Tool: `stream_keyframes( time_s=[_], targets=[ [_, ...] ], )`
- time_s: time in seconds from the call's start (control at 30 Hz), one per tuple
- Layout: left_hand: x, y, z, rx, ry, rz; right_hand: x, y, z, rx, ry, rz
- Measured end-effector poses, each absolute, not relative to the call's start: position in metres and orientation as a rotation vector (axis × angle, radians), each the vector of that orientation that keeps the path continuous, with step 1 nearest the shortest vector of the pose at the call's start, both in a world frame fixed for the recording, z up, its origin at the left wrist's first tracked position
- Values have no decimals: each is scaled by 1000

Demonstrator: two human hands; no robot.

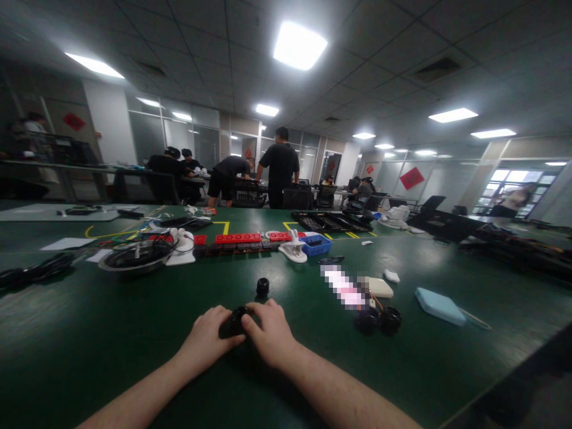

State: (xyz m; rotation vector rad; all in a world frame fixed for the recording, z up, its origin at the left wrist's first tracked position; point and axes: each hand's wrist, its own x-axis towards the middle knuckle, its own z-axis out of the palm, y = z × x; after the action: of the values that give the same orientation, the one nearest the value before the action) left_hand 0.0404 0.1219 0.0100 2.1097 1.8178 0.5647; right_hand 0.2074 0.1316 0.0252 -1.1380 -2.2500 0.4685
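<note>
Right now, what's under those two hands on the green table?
A small black round part, pinched between the left hand and the right hand. Only its top shows; the fingers cover the rest.

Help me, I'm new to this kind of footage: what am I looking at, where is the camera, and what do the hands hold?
There is no machine here. One camera sits on a person's head, looking forward and down, so the two forearms entering from below are their own. The left hand and right hand meet on a small black round part, gripping it on a green table. A similar black piece lies just beyond, and two black round pieces lie to the right near a light blue case. Farther back are a blue bin and red strips. Other people work at distant desks.
</note>
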Motion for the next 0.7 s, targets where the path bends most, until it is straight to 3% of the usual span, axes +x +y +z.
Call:
stream_keyframes(
  time_s=[0.7],
  targets=[
    [53,116,7,2191,1686,536,202,125,27,-1065,-2337,338]
  ],
)
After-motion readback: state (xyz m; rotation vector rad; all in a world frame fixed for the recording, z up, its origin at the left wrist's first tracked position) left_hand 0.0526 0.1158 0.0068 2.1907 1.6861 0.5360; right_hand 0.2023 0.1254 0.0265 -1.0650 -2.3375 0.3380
